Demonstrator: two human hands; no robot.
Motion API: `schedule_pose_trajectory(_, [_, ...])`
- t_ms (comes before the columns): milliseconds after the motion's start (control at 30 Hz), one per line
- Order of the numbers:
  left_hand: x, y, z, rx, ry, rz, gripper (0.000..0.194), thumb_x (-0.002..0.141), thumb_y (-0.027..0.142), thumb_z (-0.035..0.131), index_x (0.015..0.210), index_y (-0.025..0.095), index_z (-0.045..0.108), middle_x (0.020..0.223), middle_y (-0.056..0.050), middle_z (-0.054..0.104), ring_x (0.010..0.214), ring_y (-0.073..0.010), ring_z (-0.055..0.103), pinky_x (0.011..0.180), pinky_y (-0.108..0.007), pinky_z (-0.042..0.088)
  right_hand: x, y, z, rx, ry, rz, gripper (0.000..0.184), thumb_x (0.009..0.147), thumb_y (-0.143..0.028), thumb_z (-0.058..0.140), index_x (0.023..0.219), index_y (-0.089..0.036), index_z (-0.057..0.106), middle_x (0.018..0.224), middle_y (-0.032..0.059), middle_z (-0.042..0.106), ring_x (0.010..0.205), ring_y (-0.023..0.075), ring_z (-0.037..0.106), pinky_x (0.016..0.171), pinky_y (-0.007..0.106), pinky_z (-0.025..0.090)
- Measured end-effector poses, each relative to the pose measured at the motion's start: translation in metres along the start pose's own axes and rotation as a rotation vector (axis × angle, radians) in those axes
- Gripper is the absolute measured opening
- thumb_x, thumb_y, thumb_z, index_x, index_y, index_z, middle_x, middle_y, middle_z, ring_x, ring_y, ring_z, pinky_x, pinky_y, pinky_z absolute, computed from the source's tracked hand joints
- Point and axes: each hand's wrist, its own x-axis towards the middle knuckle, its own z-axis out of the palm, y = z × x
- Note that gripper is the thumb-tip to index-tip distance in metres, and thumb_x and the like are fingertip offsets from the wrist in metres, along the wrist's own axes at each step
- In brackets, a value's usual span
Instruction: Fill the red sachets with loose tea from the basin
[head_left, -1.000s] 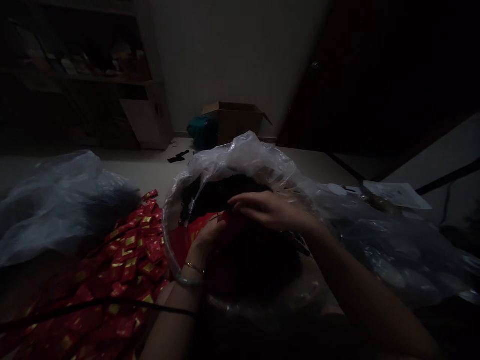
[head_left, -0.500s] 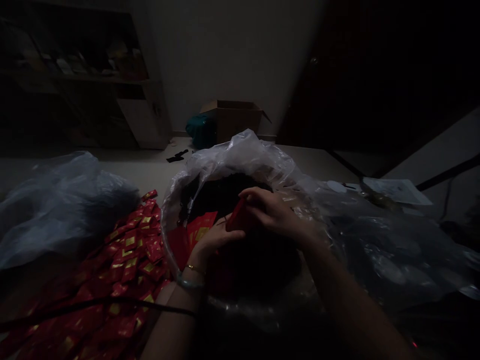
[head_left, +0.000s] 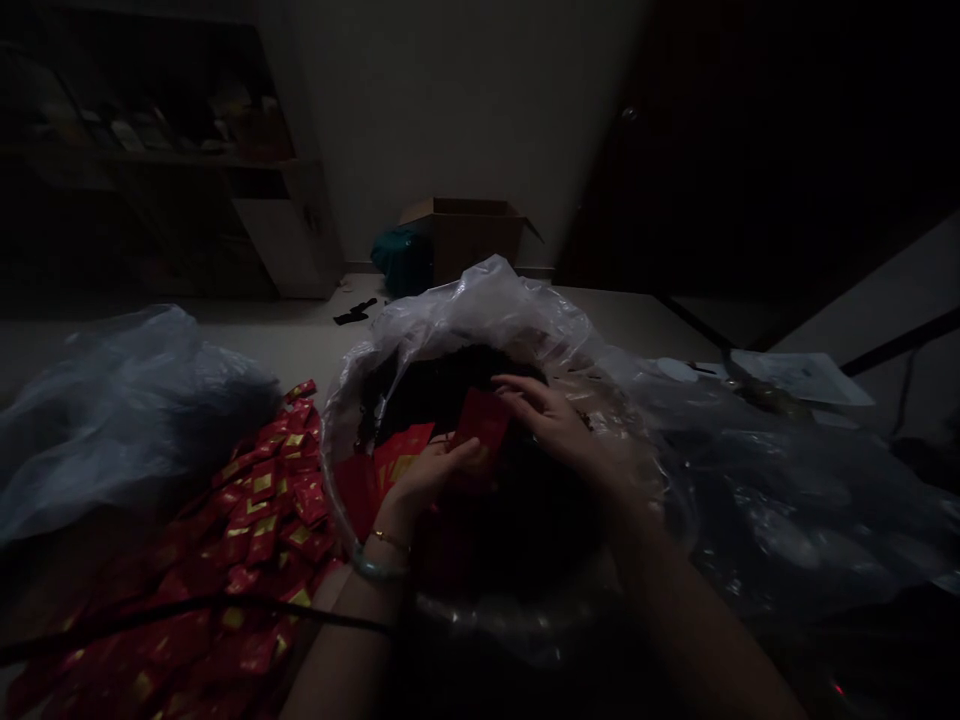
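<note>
My left hand (head_left: 431, 475) grips a flat red packet (head_left: 484, 425) between thumb and fingers, over a round container lined with clear plastic (head_left: 349, 400). My right hand (head_left: 547, 415) is at the packet's right upper edge, fingers stretched out; whether they touch it I cannot tell. Dark loose material (head_left: 450, 385) fills the container, too dim to name. More flat red packets with gold print (head_left: 405, 455) lie inside at the left, beside my left hand. Left of the container spreads a heap of small red and gold sachets (head_left: 262, 530).
A bulky clear plastic bag (head_left: 127, 410) sits at the left, and more plastic sheeting (head_left: 795, 510) lies at the right. An open cardboard box (head_left: 480, 240) and a teal bag (head_left: 403, 262) stand by the wall. A dark cord (head_left: 187, 605) crosses the lower left.
The red packet has turned from tilted to flatter, with its face showing. My right hand has moved slightly right and its fingers have straightened off the packet's top.
</note>
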Motion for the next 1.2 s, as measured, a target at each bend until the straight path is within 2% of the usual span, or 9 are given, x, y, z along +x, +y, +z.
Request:
schedule_pose_trajectory(133, [0.003,0.000,0.001,0.058,0.113,0.047,0.039,0.065,0.044,0.071,0.088,0.014,0.069,0.078,-0.005,0.071,0.067,-0.0169,0.064,0.066,-0.029,0.050,-0.003,0.003,0.010,0.002,-0.071,0.075,0.028,0.072,-0.030,0.065,0.097,-0.018,0.068,0.085,0.0032,0.069,0.074,0.0163,0.062,0.065,0.027,0.048])
schedule_pose_trajectory(267, [0.008,0.001,0.000,0.071,0.200,0.198,0.038,0.058,0.043,0.076,0.084,0.016,0.070,0.076,0.000,0.070,0.068,-0.0150,0.062,0.063,-0.024,0.046,-0.003,0.006,0.016,-0.003,-0.149,0.115,0.022,0.069,-0.027,0.066,0.089,-0.017,0.069,0.075,0.0020,0.069,0.066,0.0150,0.060,0.059,0.025,0.046])
schedule_pose_trajectory(367, [0.010,-0.001,0.000,0.034,0.284,0.234,0.035,0.054,0.042,0.078,0.074,0.015,0.069,0.067,0.002,0.067,0.060,-0.0122,0.059,0.057,-0.021,0.043,-0.002,0.008,0.017,0.005,-0.160,0.110,0.015,0.072,-0.028,0.064,0.081,-0.017,0.069,0.075,0.0024,0.069,0.069,0.0155,0.061,0.064,0.027,0.047])
schedule_pose_trajectory(500, [0.013,-0.004,-0.001,-0.096,0.348,0.270,0.034,0.056,0.044,0.076,0.072,0.016,0.067,0.064,0.003,0.066,0.056,-0.0105,0.057,0.055,-0.021,0.043,-0.003,0.006,0.016,-0.100,-0.038,-0.019,0.014,0.075,-0.030,0.065,0.081,-0.018,0.069,0.077,0.0028,0.064,0.070,0.0149,0.059,0.064,0.026,0.047])
schedule_pose_trajectory(600, [0.012,-0.006,-0.001,-0.150,0.395,0.324,0.032,0.057,0.044,0.076,0.071,0.016,0.068,0.064,0.003,0.066,0.058,-0.0109,0.057,0.057,-0.020,0.044,-0.010,-0.005,0.019,-0.207,-0.080,-0.180,0.013,0.077,-0.029,0.066,0.085,-0.019,0.068,0.080,0.0029,0.060,0.070,0.0134,0.057,0.063,0.025,0.047])
schedule_pose_trajectory(767, [0.001,-0.006,0.002,-0.224,0.240,0.450,0.026,0.062,0.041,0.074,0.071,0.017,0.072,0.072,-0.002,0.070,0.070,-0.0154,0.062,0.067,-0.024,0.047,-0.026,-0.032,0.026,-0.517,-0.199,-0.336,0.020,0.080,-0.029,0.064,0.099,-0.021,0.067,0.097,0.0056,0.059,0.078,0.0145,0.059,0.066,0.025,0.047])
schedule_pose_trajectory(933, [-0.002,-0.005,0.004,-0.127,0.149,0.600,0.015,0.065,0.032,0.072,0.062,0.018,0.072,0.080,-0.004,0.069,0.079,-0.0160,0.061,0.075,-0.025,0.047,-0.029,-0.041,0.022,-0.707,-0.284,-0.187,0.016,0.085,-0.030,0.057,0.086,-0.022,0.071,0.088,0.0030,0.060,0.069,0.0120,0.057,0.060,0.023,0.041])
schedule_pose_trajectory(1067, [0.002,-0.007,0.004,-0.059,0.206,0.528,0.019,0.064,0.035,0.074,0.064,0.016,0.072,0.071,-0.002,0.067,0.072,-0.0135,0.059,0.069,-0.022,0.045,-0.025,-0.039,0.013,-0.661,-0.408,-0.065,0.018,0.086,-0.031,0.056,0.084,-0.022,0.072,0.082,0.0014,0.060,0.066,0.0108,0.055,0.059,0.023,0.039])
schedule_pose_trajectory(1200, [0.004,-0.007,0.005,-0.084,0.256,0.347,0.029,0.056,0.041,0.078,0.070,0.016,0.072,0.065,-0.001,0.067,0.060,-0.0120,0.057,0.059,-0.022,0.044,-0.020,-0.031,0.008,-0.526,-0.306,-0.049,0.020,0.087,-0.027,0.055,0.079,-0.019,0.071,0.082,0.0023,0.059,0.069,0.0114,0.056,0.063,0.024,0.040])
